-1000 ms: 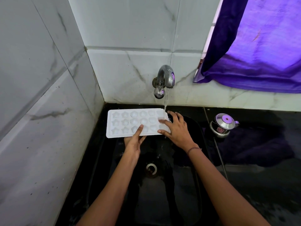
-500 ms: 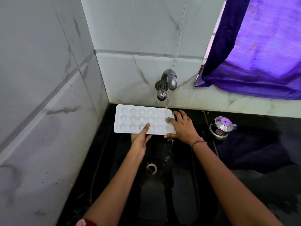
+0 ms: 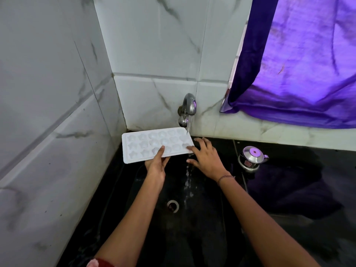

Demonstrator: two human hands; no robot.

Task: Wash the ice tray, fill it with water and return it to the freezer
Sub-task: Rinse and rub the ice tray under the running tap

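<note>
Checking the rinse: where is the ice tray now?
In the head view the ice tray is left of centre, over the black sink, gripped by the left hand, its right end under the tap.

Under the tap (image 3: 187,108), left hand (image 3: 156,166) grips ice tray (image 3: 142,143), right hand (image 3: 208,158) touches it.

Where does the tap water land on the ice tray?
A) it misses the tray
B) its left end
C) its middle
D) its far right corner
D: the water from the tap strikes the far right corner of the ice tray, which the left hand grips at its near edge while the right hand touches its right end.
</note>
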